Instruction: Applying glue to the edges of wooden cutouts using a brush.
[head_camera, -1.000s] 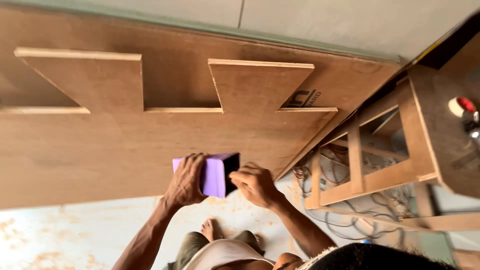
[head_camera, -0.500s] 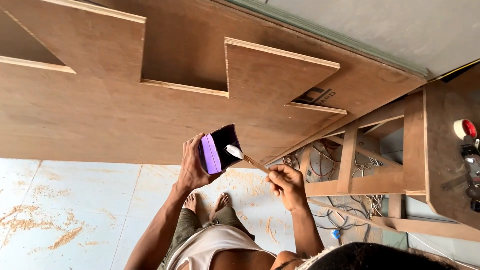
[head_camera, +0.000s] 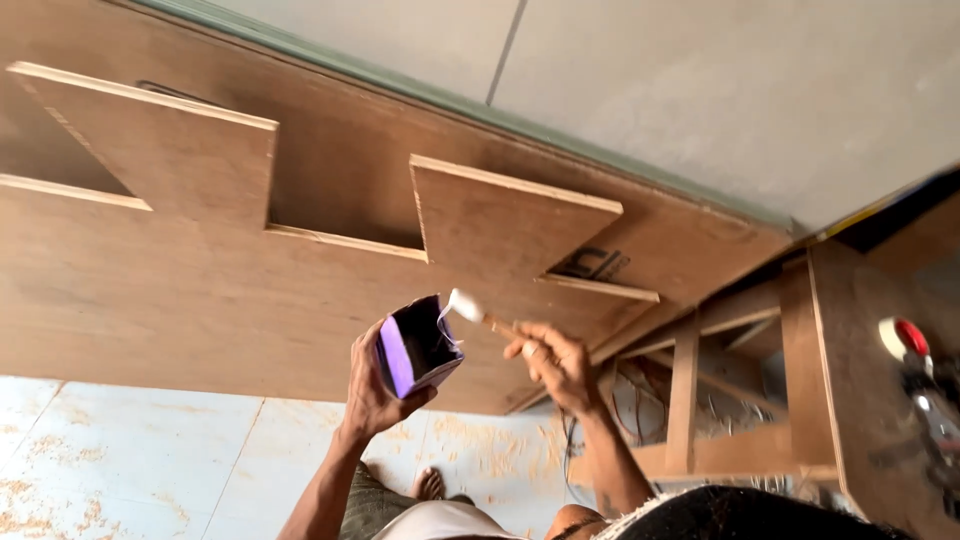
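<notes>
My left hand (head_camera: 368, 392) grips a small purple carton (head_camera: 415, 346) with its top torn open, tilted toward the right. My right hand (head_camera: 556, 362) pinches the wooden handle of a small brush (head_camera: 470, 311). Its tip is coated in white paste and rests at the carton's open rim. Both hands hover in front of a large brown plywood sheet (head_camera: 200, 300). Two smaller plywood panels (head_camera: 500, 225) stand up from that sheet.
A bare wooden frame (head_camera: 700, 400) with loose cables inside stands at the right. A red-and-white object (head_camera: 905, 338) sits at the far right edge. Pale floor tiles (head_camera: 130, 460) dusted with sawdust lie below, and my bare foot (head_camera: 428, 485) shows there.
The right hand has drawn the brush out of the carton, its tip now loaded with white paste. Both hands rose slightly and the view shifted left and down.
</notes>
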